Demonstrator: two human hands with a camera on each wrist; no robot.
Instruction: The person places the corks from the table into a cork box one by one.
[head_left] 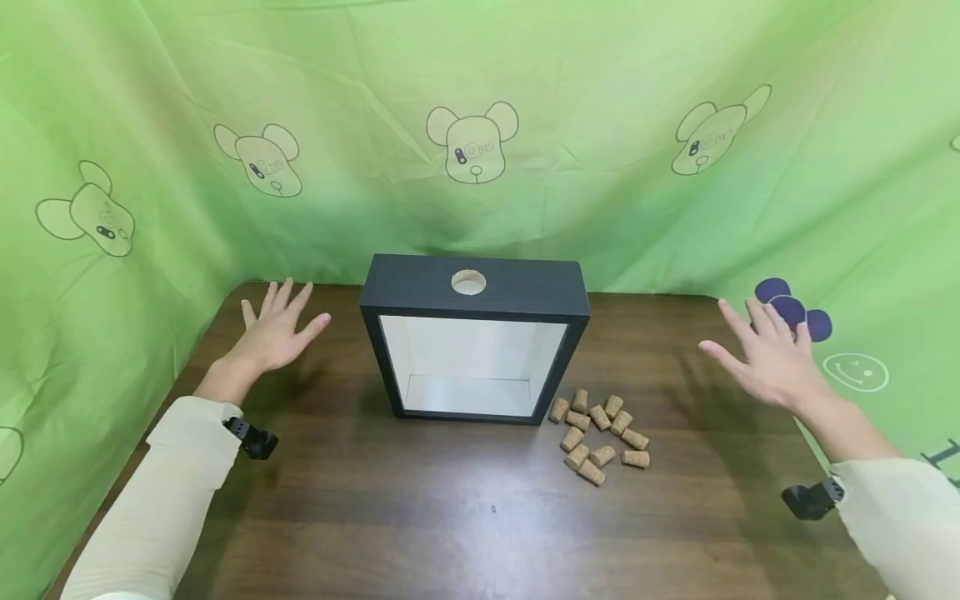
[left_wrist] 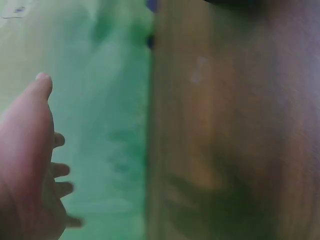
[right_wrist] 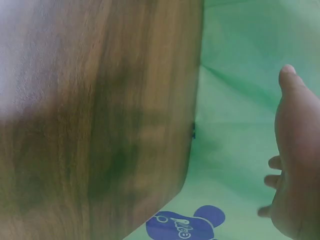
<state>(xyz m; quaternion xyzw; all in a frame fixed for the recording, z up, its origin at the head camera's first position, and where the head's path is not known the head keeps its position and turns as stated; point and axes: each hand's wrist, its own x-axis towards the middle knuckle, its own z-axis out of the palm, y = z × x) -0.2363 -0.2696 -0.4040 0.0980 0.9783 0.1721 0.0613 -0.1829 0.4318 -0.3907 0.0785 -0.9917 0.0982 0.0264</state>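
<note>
My left hand (head_left: 273, 337) hovers over the table's left side with its fingers spread, holding nothing; the left wrist view shows the same hand (left_wrist: 30, 160) at its left edge. Over on the right, my right hand (head_left: 772, 362) is also raised with spread fingers and bare of any object, as the right wrist view shows of that hand (right_wrist: 300, 150). Between them stands a dark box (head_left: 517, 283) with a white interior, a front that looks open or clear, and a round hole (head_left: 468, 282) in its top. Several corks (head_left: 602, 456) lie loose by its lower right corner.
The brown wooden table (head_left: 337, 508) carries the box and the corks. Green cloth (head_left: 480, 217) printed with bear heads hangs behind it and at both sides, close to the table's edges. Each wrist wears a small black camera (head_left: 255, 439).
</note>
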